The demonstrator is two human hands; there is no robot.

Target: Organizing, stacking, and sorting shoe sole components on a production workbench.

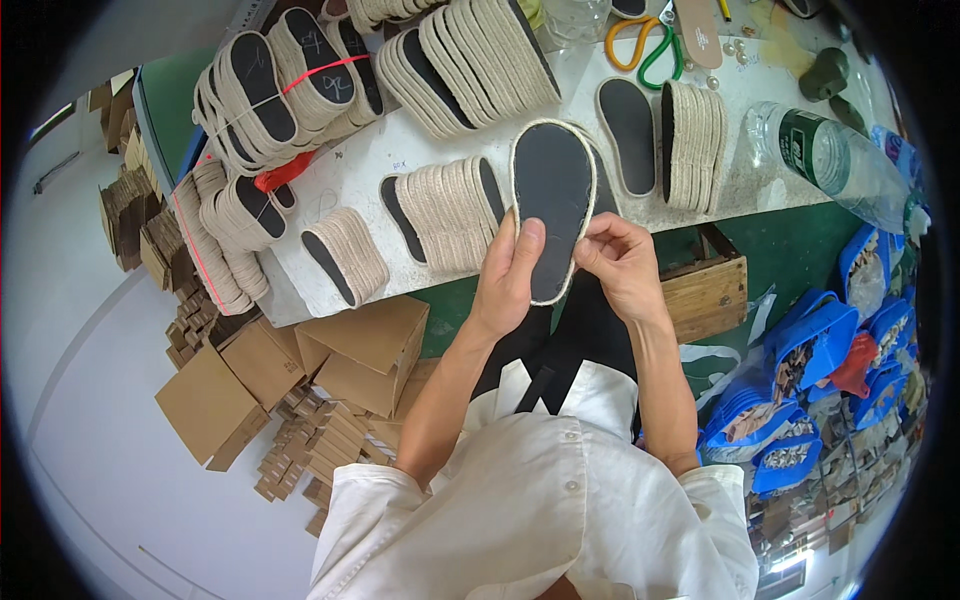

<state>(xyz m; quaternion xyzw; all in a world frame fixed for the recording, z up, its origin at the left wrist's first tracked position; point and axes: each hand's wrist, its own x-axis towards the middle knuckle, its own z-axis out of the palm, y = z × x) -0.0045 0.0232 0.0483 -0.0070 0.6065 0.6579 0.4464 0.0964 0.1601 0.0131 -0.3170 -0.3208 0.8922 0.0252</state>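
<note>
A shoe sole (553, 190) with a black face and a rope-wrapped edge is held up in front of the table. My left hand (508, 272) grips its left side, the thumb lying on the black face. On its lower right edge, my right hand (620, 262) pinches the rim between thumb and fingers. Part of another dark sole shows behind it. Just beyond, a stack of rope soles (450, 210) lies on its side to the left. A single black sole (628, 135) and another stack (693, 148) lie to the right.
Larger bundles of soles (480, 65) fill the back left of the white table (400, 290). Orange and green scissors (643, 50) lie at the back, with a plastic bottle (815, 150) at right. Cardboard boxes (360, 350) stand lower left; blue bins (815, 335) stand lower right.
</note>
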